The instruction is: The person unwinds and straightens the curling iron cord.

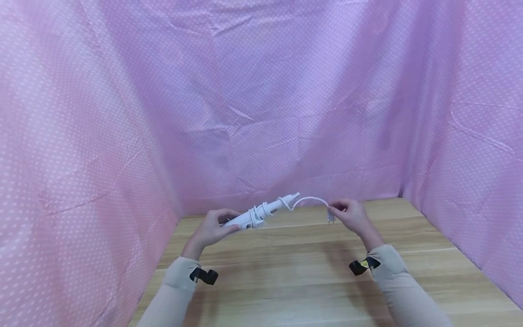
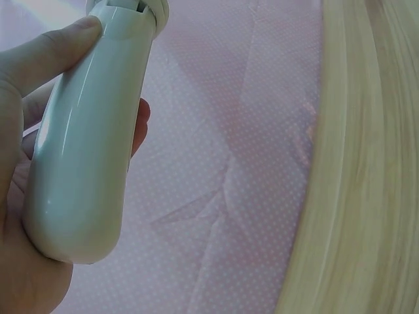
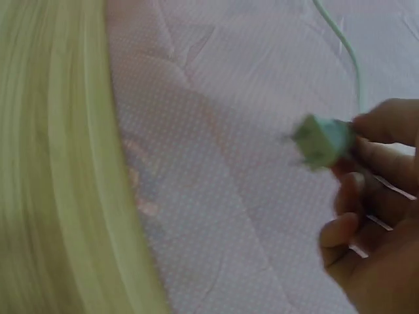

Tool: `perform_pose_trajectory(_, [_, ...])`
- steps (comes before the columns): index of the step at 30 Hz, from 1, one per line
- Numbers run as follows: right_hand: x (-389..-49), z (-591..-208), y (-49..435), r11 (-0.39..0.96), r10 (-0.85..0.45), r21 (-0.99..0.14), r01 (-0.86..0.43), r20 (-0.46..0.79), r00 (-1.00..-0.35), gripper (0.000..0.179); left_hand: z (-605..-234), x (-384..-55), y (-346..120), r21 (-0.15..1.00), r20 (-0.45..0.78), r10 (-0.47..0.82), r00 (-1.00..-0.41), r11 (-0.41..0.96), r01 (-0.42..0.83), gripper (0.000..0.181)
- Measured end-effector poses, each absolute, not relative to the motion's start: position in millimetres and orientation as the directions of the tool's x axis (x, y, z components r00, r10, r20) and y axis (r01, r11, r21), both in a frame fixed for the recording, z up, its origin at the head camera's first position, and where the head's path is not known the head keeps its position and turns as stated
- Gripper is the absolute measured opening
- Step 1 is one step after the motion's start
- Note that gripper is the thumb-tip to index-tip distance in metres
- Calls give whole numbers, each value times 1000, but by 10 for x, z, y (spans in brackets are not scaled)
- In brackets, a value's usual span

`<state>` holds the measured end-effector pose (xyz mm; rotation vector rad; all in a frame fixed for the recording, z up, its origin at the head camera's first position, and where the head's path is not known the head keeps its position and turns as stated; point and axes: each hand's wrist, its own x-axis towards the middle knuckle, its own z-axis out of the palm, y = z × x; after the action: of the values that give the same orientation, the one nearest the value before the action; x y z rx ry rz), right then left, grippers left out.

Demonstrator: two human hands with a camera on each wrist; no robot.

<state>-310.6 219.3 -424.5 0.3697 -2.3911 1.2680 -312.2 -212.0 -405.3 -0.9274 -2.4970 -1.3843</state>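
In the left hand (image 1: 211, 227): one white handheld appliance (image 2: 91, 144), elongated, glossy, rounded at the butt; thumb along one side, fingers wrapped round the other; held above the table, narrower end angled up towards the right hand (image 1: 352, 216). Ahead of the left thumb: white cord (image 1: 311, 198), several turns wound round the appliance, the free length arching across to the right hand. In the right hand: white plug (image 3: 321, 142), pinched by thumb and fingertips, two prongs pointing down; blurred in the wrist view. Behind each hand: black wrist camera (image 1: 210, 277) on a beige sleeve (image 1: 177, 277); the right one bears a yellow patch (image 1: 364, 263), any print too small to read. Below both hands: wood-grain tabletop (image 1: 278, 281). Beyond them: pink cloth (image 1: 261, 113), white-dotted, creased.
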Motion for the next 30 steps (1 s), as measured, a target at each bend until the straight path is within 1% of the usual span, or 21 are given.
perform_pose_trajectory(3, [-3132,-4372,2201,603,-72,-708,-367,411,-909,14,-4030,-3138,-2107,713,402,455,-794,389,584,29])
perform_pose_trajectory(6, [-3126,-4418,2130,594,-69,-707,-383,430,-900,15,-4018,-3161,-2096,696,407,469,-784,397,599,29])
perform_pose_trajectory(11, [-3071,-4348,1913,475,-95,-757,-448,462,-882,20,-4027,-3216,-2107,661,431,474,-768,413,627,28])
perform_pose_trajectory(17, [-3011,-4301,1603,344,-125,-779,-524,516,-848,21,-4026,-3242,-2105,658,441,456,-773,422,624,27])
perform_pose_trajectory(20, [-2989,-4302,1447,290,-109,-777,-559,553,-826,24,-4016,-3226,-2086,659,444,451,-774,421,623,27])
perform_pose_trajectory(24, [-2972,-4285,1261,240,-63,-788,-567,570,-819,25,-4003,-3216,-2046,656,454,446,-771,418,628,26])
perform_pose_trajectory(30, [-2949,-4251,1034,205,-3,-793,-573,585,-811,19,-3987,-3211,-1990,652,474,448,-758,401,644,25])
